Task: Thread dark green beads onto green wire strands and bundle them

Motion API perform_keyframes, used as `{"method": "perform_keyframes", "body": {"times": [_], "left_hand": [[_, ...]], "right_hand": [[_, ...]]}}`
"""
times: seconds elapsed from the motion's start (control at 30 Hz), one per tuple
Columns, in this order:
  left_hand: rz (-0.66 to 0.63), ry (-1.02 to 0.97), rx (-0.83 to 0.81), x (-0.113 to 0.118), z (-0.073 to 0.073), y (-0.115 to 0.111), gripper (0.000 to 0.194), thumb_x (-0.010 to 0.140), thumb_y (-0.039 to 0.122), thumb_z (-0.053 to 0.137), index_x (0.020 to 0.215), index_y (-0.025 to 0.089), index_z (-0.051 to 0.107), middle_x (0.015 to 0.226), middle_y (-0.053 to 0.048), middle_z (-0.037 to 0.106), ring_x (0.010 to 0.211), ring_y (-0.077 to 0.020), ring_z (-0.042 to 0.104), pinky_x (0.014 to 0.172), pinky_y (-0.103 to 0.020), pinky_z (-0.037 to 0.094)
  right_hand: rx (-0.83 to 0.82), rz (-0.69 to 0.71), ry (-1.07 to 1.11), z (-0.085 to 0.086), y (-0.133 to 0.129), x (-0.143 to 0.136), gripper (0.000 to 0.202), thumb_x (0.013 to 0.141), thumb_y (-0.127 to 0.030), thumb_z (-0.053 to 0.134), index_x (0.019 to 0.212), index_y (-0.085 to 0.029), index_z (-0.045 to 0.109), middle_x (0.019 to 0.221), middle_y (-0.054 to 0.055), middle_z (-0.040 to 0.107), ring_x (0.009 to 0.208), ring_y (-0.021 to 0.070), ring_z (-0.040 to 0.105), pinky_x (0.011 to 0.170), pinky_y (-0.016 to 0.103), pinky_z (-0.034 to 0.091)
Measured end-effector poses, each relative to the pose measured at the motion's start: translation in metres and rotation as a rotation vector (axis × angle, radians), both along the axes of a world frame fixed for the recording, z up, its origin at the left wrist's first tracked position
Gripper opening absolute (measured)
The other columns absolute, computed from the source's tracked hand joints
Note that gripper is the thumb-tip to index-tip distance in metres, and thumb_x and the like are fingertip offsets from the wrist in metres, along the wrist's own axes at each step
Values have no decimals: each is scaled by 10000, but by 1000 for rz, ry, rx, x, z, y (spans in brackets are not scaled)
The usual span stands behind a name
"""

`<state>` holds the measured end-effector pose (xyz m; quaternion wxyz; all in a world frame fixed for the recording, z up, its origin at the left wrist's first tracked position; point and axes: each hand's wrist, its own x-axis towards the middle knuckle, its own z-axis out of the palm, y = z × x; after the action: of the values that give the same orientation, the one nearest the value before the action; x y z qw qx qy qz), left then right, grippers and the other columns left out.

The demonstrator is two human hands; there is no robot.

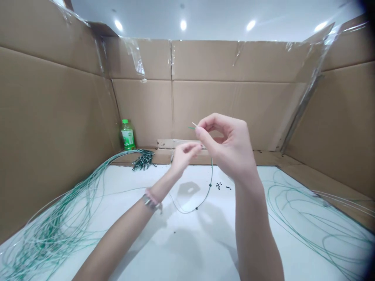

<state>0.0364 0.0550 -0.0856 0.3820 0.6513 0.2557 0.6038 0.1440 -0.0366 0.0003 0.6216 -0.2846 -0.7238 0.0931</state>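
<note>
My right hand [230, 146] is raised in front of me, thumb and forefinger pinched together. Two thin wire ends [194, 125], one white and one green, stick out past those fingertips. Below the right hand a thin green wire [211, 171] hangs in a loop to the table, with a black bead [210, 185] and another black bead [196, 208] on it. My left hand [185, 155] is just below and to the left, its fingertips also pinched. Whatever those fingertips hold is too small to make out.
Loose black beads [218, 186] lie on the white table [152, 242]. A tangle of green wires [55, 230] spreads at left, its dark ends [143, 160] bunched farther back. More coiled wires [310, 222] lie at right. A green bottle [127, 136] stands by the cardboard walls [140, 113].
</note>
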Motion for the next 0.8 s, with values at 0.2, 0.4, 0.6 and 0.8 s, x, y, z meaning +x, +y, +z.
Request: {"method": "perform_keyframes", "body": {"times": [0.2, 0.4, 0.6, 0.8], "left_hand": [[-200, -423, -4, -58, 57, -53, 156, 682, 310, 777, 752, 202, 689, 700, 38, 641, 614, -20, 580, 584, -101, 500], [-266, -372, 55, -59, 65, -72, 144, 687, 331, 779, 739, 215, 712, 646, 37, 653, 575, -33, 603, 596, -116, 540], [-352, -401, 46, -60, 67, -72, 99, 689, 278, 784, 735, 203, 738, 635, 37, 688, 564, -10, 613, 595, -64, 516], [-354, -390, 87, -62, 66, -72, 63, 706, 246, 770, 734, 195, 744, 657, 40, 693, 580, -12, 614, 596, -64, 521]], "right_hand": [[105, -26, 55, -8, -7, -27, 92, 831, -131, 548, 764, -188, 575, 870, 12, 675, 876, 125, 654, 638, 203, 565], [170, 52, 71, -15, -14, -44, 114, 813, -77, 559, 778, -185, 559, 916, 20, 681, 877, 123, 661, 676, 222, 590], [217, 61, 95, -17, -17, -44, 151, 786, -29, 576, 803, -179, 573, 894, 2, 687, 842, 115, 661, 681, 223, 606], [225, 39, 77, -17, -15, -43, 177, 757, 10, 574, 798, -163, 578, 885, 5, 685, 824, 117, 663, 644, 213, 619]]}}
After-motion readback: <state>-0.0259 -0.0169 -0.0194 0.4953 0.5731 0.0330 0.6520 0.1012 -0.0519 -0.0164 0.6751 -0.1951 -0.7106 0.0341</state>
